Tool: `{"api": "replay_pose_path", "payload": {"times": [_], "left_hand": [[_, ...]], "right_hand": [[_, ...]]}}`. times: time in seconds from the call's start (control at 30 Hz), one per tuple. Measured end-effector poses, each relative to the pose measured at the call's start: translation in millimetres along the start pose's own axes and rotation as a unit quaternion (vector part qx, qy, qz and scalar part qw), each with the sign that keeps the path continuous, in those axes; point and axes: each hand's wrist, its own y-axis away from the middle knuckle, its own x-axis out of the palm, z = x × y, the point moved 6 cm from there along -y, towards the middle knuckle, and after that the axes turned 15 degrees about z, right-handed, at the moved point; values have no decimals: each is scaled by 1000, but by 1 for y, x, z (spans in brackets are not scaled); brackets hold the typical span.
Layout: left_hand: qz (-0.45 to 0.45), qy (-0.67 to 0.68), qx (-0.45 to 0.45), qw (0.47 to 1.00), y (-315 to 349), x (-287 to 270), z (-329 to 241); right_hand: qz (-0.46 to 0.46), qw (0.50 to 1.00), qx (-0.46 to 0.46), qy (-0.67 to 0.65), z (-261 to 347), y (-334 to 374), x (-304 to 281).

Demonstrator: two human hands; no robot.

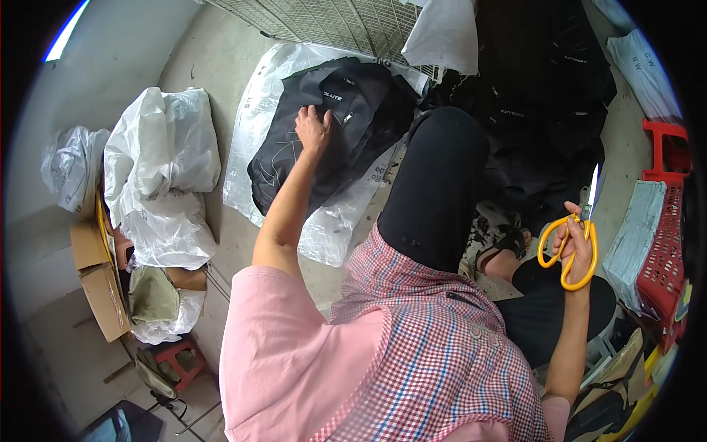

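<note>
My left hand point(313, 131) rests on a black fabric piece point(298, 177), its fingers apart and pressing on the cloth. Pale printed lettering, a short zipper and several loose light threads show on this fabric. Under it lies a white plastic sheet point(324, 239) on the floor. Out to the right, my right hand point(577, 250) is closed around scissors point(571, 234) with large yellow loop handles. Their blades point away from me and look closed together. The scissors are well apart from the fabric.
More black fabric pieces point(541, 96) are piled at the far right. A wire mesh rack point(331, 26) stands beyond the sheet. Filled white plastic bags point(162, 169) and a cardboard box point(99, 283) are on the left. A red basket point(659, 247) stands at right.
</note>
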Motion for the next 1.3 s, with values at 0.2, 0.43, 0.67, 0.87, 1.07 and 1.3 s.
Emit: {"api": "replay_pose_path", "payload": {"times": [0.2,0.43,0.67,0.87,1.07,1.3], "left_hand": [[-165,79,52,982,-32,-10,-27],[289,-126,55,947,-119,4,-66],[261,-206,75,940,-138,30,-87],[347,-30,339,874,-81,-25,-257],[478,-95,620,615,60,7,-454],[309,-43,639,703,105,206,-500]], "right_hand": [[-12,1000,11,13,1,2,5],[-8,998,62,20,-4,2,6],[-29,996,60,58,8,5,5],[-40,999,-5,19,36,19,-22],[-65,995,-74,-32,62,23,-52],[-91,978,-87,-167,68,45,-62]]}}
